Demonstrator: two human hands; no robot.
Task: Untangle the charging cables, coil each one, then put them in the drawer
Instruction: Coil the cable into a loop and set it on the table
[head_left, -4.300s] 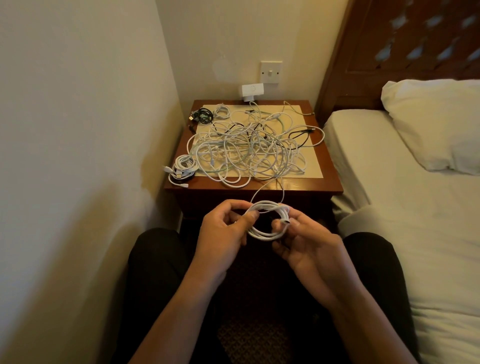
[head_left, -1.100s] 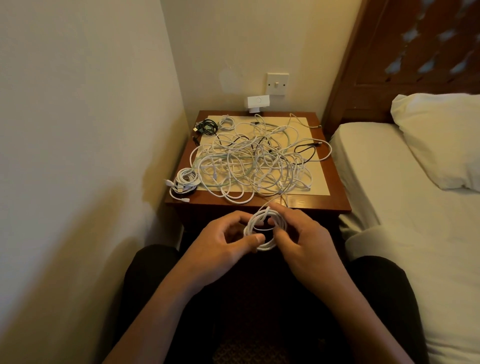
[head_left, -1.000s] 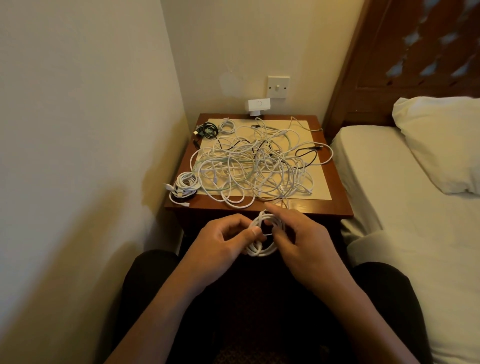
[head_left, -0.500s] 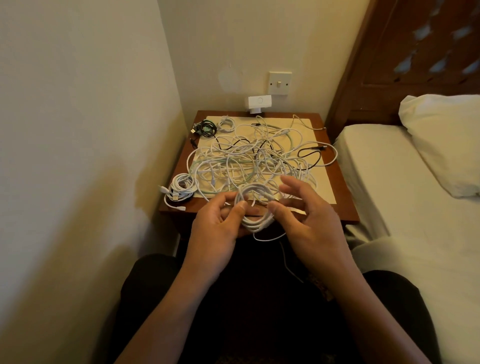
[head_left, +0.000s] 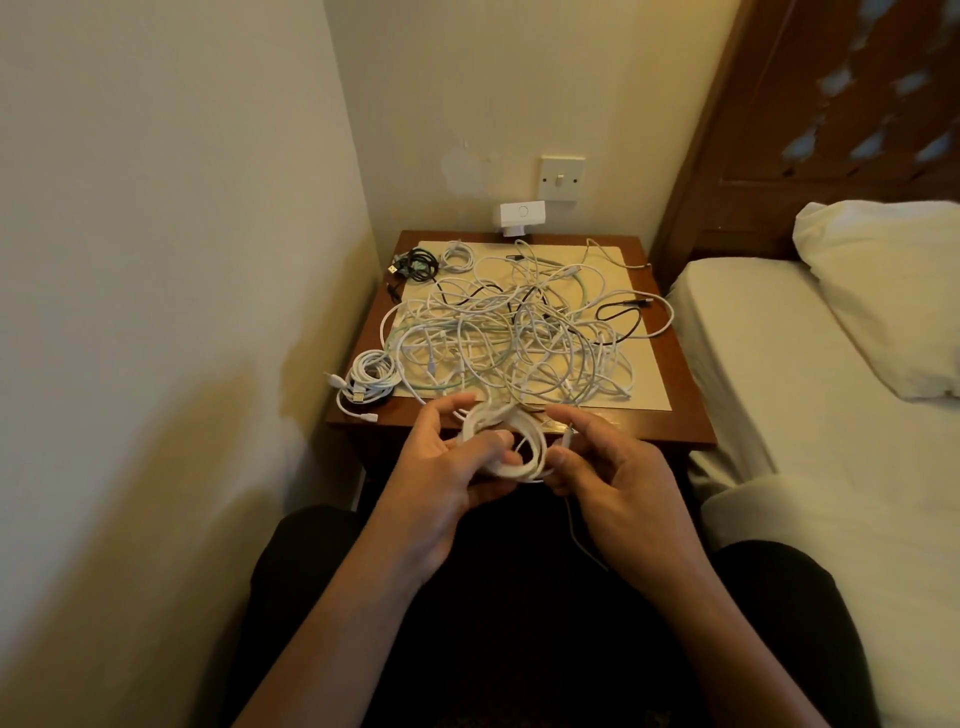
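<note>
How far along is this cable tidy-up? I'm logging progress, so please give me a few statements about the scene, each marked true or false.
1. The left hand and right hand both hold a white cable coil in front of the nightstand. True.
2. The nightstand top holds only neat bundles. False: a loose tangle of white cables covers most of it.
3. A coiled white bundle lies at the nightstand's front left corner. True.
4. The dark coiled cable sits at the back right corner. False: it sits back left.
</note>
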